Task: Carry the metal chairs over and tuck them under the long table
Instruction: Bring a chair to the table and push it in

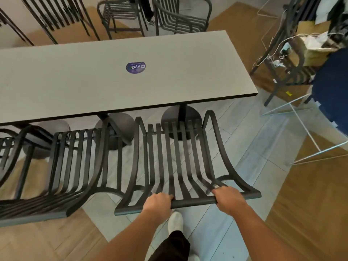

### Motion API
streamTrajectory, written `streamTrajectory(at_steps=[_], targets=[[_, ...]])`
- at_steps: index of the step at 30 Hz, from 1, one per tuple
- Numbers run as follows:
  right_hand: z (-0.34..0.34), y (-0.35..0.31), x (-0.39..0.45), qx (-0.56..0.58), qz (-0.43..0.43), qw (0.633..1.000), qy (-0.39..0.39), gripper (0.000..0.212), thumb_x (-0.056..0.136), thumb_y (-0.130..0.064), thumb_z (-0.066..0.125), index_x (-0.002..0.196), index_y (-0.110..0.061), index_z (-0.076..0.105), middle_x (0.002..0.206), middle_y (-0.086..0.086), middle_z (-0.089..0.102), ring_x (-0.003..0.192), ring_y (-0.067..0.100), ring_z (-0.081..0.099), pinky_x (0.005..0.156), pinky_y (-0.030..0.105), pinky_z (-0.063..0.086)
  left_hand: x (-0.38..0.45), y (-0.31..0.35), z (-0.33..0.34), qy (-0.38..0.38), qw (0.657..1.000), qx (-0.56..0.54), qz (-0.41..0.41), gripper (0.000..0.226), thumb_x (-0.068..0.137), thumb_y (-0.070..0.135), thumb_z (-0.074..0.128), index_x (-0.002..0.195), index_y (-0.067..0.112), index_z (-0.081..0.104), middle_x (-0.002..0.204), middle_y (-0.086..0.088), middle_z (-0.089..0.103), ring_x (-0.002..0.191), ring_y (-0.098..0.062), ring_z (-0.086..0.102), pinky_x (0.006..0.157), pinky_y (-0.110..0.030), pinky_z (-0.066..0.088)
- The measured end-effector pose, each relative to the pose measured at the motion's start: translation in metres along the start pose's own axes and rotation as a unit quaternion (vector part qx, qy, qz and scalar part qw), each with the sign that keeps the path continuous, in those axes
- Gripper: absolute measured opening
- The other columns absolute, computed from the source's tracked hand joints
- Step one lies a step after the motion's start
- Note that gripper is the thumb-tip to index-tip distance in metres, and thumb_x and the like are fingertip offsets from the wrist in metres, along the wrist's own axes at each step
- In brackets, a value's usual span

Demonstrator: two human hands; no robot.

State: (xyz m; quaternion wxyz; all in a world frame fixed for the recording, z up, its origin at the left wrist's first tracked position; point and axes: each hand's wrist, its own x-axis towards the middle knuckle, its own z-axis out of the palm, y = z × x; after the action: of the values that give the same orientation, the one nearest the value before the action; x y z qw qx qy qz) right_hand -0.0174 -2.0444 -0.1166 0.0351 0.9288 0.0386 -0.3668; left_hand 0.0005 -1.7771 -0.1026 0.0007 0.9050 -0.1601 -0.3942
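— Gripping the chair [180, 157], are both hands on it?

— Yes. The left hand [157, 204] and the right hand [228, 199] each curl round the top bar of its back, fingers wrapped over and tucked out of sight behind the bar.

— Where does the chair stand relative to the table [120, 76]?

— At the table's near edge, toward its right end. The front of the seat reaches about to the table's round foot; whether it has passed under the edge I cannot tell.

— Anything beside it?

— A second chair [75, 166] just left of it, blurred, its front hidden under the table. A third chair [11, 153] further left is cut off by the picture's edge.

— And on the table?

— A purple sticker [136, 67] near the middle. Beyond the far edge stand more chairs [154, 16], their tops cropped. Right of the table sits a cluttered rack [293, 53], its contents hard to make out.
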Motion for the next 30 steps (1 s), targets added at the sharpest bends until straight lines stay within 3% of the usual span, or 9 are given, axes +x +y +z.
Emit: streamTrajectory(at_steps=[7,12,16,19,21,24,25,27,30], targets=[[-0.019,0.006,0.016,0.004,-0.012,1.000,-0.014,0.027,0.098,-0.018,0.055,0.123,-0.021,0.063,0.117,0.004,0.068,0.107,0.028,0.065,0.093,0.042,0.054,0.020,-0.008,-0.019,-0.018,1.000,0.012,0.001,0.046,0.102,0.019,0.045,0.145,0.030,0.050,0.116,-0.007,0.067,0.105,-0.027,0.065,0.087,-0.038,0.054],[-0.029,0.007,0.018,0.018,-0.021,0.999,-0.020,0.030,0.096,-0.016,0.052,0.124,-0.019,0.063,0.120,0.006,0.066,0.111,0.030,0.063,0.092,0.043,0.053,0.027,-0.013,-0.028,-0.031,1.000,-0.002,0.000,0.050,0.102,0.020,0.045,0.149,0.036,0.046,0.109,-0.005,0.065,0.095,-0.022,0.064,0.079,-0.033,0.054],[-0.037,0.006,0.015,0.041,-0.033,0.998,-0.016,0.027,0.096,-0.019,0.056,0.122,-0.018,0.064,0.118,0.006,0.066,0.110,0.029,0.064,0.092,0.041,0.053,0.026,-0.013,-0.034,-0.038,0.998,-0.046,0.004,0.044,0.104,0.040,0.053,0.147,0.038,0.049,0.102,0.002,0.065,0.087,-0.013,0.064,0.082,-0.030,0.058],[-0.044,0.009,0.015,0.102,-0.046,0.993,-0.041,0.027,0.089,-0.037,0.070,0.109,-0.020,0.065,0.103,0.002,0.066,0.100,0.023,0.065,0.084,0.035,0.053,0.025,-0.012,-0.039,-0.057,0.995,-0.082,0.013,0.050,0.098,0.055,0.059,0.143,0.033,0.053,0.104,0.004,0.067,0.090,-0.011,0.066,0.085,-0.029,0.057],[-0.051,0.020,0.015,0.190,-0.052,0.977,-0.085,0.044,0.075,-0.057,0.080,0.101,-0.025,0.064,0.094,-0.006,0.063,0.090,0.015,0.062,0.076,0.029,0.050,0.021,-0.014,-0.044,-0.079,0.990,-0.117,0.016,0.066,0.091,0.068,0.062,0.145,0.033,0.051,0.108,0.005,0.066,0.091,-0.010,0.065,0.085,-0.027,0.054],[-0.070,0.047,0.013,0.304,-0.045,0.945,-0.113,0.096,0.061,-0.079,0.077,0.137,-0.023,0.060,0.130,-0.003,0.064,0.118,0.018,0.060,0.097,0.033,0.048,0.014,-0.011,-0.052,-0.075,0.987,-0.142,0.008,0.092,0.080,0.090,0.047,0.152,0.034,0.042,0.127,0.002,0.064,0.106,-0.012,0.063,0.098,-0.034,0.052],[-0.076,0.060,0.014,0.314,-0.042,0.944,-0.096,0.101,0.065,-0.083,0.071,0.142,-0.021,0.056,0.137,0.000,0.061,0.122,0.020,0.058,0.101,0.036,0.046,0.013,-0.006,-0.056,-0.060,0.986,-0.158,-0.004,0.097,0.079,0.094,0.038,0.154,0.033,0.041,0.135,0.000,0.062,0.116,-0.015,0.061,0.104,-0.040,0.050],[-0.086,0.093,0.018,0.313,-0.031,0.948,-0.055,0.083,0.081,-0.079,0.061,0.139,-0.019,0.058,0.135,0.003,0.063,0.118,0.020,0.059,0.100,0.037,0.047,0.016,0.011,-0.063,-0.022,0.977,-0.209,-0.032,0.097,0.079,0.094,0.029,0.152,0.032,0.043,0.141,-0.002,0.060,0.126,-0.020,0.058,0.109,-0.046,0.047],[-0.093,0.159,0.030,0.275,-0.007,0.961,-0.013,0.059,0.096,-0.060,0.057,0.136,-0.016,0.060,0.131,0.008,0.065,0.116,0.023,0.061,0.099,0.038,0.049,0.034,0.057,-0.078,0.026,0.967,-0.248,-0.056,0.079,0.090,0.082,0.034,0.145,0.028,0.052,0.134,0.000,0.064,0.120,-0.017,0.061,0.107,-0.045,0.049]])
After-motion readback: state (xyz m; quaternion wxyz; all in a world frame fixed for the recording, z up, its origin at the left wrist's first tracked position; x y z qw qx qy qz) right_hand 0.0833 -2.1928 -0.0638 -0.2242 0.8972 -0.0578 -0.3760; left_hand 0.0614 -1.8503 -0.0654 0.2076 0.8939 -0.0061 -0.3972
